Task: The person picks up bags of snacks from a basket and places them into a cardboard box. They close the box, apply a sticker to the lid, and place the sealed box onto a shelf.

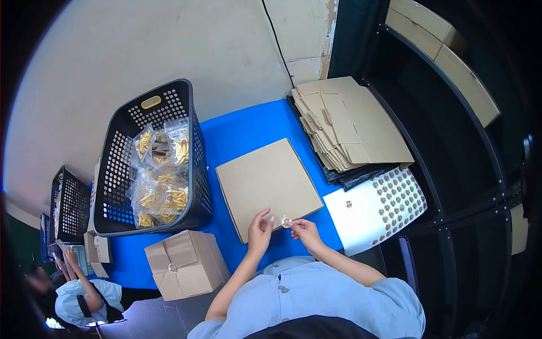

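A flat, closed cardboard box [268, 183] lies on the blue tabletop in front of me. My right hand [306, 233] pinches a small round sticker [286, 222] at the box's near edge. Just left of the sticker, my left hand [259, 229] rests at the same edge, its fingers raised and apart, holding nothing. To the right lies a white sheet [361, 220] with rows of round stickers on its right part and a lone one on its left part.
A black basket [201, 164] of bagged yellow pieces stands left. Nearer is a closed carton [189, 264] with a round sticker. Flattened cardboard [361, 121] is stacked at back right, beside dark shelving [451, 147]. Another person [87, 296] works at far left near a second basket [73, 206].
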A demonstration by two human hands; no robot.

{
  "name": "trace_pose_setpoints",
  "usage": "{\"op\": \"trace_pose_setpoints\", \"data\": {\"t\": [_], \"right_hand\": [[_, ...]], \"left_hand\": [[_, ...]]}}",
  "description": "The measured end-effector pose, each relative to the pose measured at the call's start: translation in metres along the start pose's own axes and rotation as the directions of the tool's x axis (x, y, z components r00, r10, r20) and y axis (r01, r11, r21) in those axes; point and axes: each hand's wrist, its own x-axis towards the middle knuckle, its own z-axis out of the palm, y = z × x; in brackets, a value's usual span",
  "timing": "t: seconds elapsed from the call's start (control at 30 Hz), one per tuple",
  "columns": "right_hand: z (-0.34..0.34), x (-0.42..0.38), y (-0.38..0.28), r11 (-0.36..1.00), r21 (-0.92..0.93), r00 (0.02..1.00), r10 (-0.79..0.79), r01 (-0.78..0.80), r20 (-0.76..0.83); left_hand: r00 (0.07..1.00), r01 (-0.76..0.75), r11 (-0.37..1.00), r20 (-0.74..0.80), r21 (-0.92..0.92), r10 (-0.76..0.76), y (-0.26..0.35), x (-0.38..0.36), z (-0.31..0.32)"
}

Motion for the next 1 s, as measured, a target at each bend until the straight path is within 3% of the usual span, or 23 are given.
{"op": "trace_pose_setpoints", "data": {"t": [0.1,0.17,0.23,0.37,0.43,0.73,0.8,1.0], "right_hand": [[0.001,0.004,0.006,0.998,-0.040,0.999,0.043,-0.043,-0.013],[0.002,0.009,0.007,0.996,-0.060,0.998,0.060,-0.061,-0.016],[0.004,0.012,0.007,0.994,-0.077,0.997,0.079,-0.080,-0.017],[0.008,0.012,0.000,0.989,-0.123,0.996,0.077,-0.083,-0.052],[0.008,0.010,-0.002,0.986,-0.136,0.994,0.089,-0.096,-0.058],[0.010,0.004,0.001,0.976,-0.191,0.994,0.101,-0.105,-0.034],[0.007,0.006,0.012,0.989,-0.126,0.996,0.078,-0.073,0.035],[0.004,0.009,0.018,0.992,-0.117,0.998,0.053,-0.048,0.037]], "left_hand": [[0.991,-0.125,0.987,0.054,0.100,0.120,-0.007,0.019,-0.007],[0.994,-0.084,0.988,0.084,0.127,0.074,-0.004,0.024,-0.007],[0.960,-0.281,0.891,0.116,0.358,0.256,-0.005,0.027,-0.003],[0.954,-0.297,0.851,0.160,0.432,0.252,-0.005,0.025,0.006],[0.941,-0.337,0.739,0.235,0.583,0.243,-0.003,0.021,0.007],[0.943,-0.327,0.739,0.250,0.588,0.219,-0.012,0.021,0.007],[0.943,-0.329,0.737,0.247,0.590,0.223,-0.012,0.020,0.007],[0.944,-0.327,0.746,0.229,0.581,0.236,-0.012,0.020,0.007]]}}
